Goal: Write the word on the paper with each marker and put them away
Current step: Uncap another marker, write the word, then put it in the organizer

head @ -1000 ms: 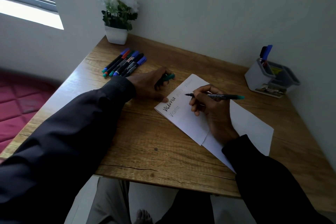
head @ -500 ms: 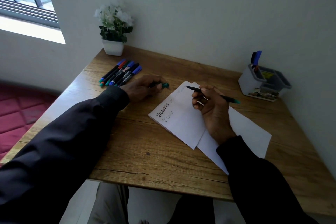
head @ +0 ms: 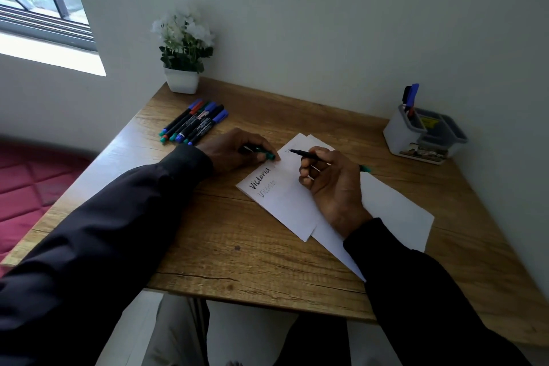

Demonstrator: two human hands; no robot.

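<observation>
White paper (head: 285, 205) lies on the wooden desk (head: 237, 246), with "Victoria" written in black and a fainter green copy below it. My right hand (head: 332, 184) rests on the paper and grips an uncapped green marker (head: 303, 153), tip pointing left just above the sheet. My left hand (head: 234, 150) lies on the desk at the paper's left corner, holding the green marker cap (head: 269, 155). Several capped markers (head: 193, 122) lie side by side at the back left. A grey holder (head: 421, 135) at the back right has markers (head: 411, 96) standing in it.
A white pot with a flowering plant (head: 182, 53) stands at the desk's back left corner by the wall. A window is at the upper left, and a red quilted surface (head: 26, 187) lies below the desk's left edge. My legs show under the front edge.
The green marker's tip has lifted off the paper and my right hand has turned it more upright. My left hand with the cap has slid close to the paper's corner. The camera tilted slightly.
</observation>
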